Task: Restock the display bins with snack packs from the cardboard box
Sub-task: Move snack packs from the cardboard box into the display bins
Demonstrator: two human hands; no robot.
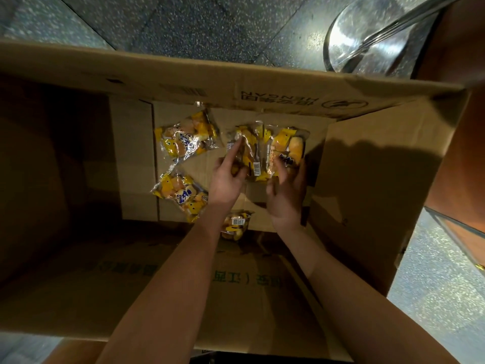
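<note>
I look straight down into a large open cardboard box (367, 179). Several yellow, clear-wrapped snack packs lie on its bottom. My left hand (227, 179) reaches in and grips one snack pack (245, 145), its index finger stretched along the wrapper. My right hand (287, 190) holds a second snack pack (287, 145) right beside it, fingers curled round its lower end. Two loose packs (186, 137) (182, 194) lie to the left. Another small pack (235, 225) sits between my wrists.
The box flaps stand open on all sides; the left half of the box is dark. A shiny metal stand base (367, 35) rests on the speckled floor at the top right. Brown wooden furniture (462, 166) borders the right.
</note>
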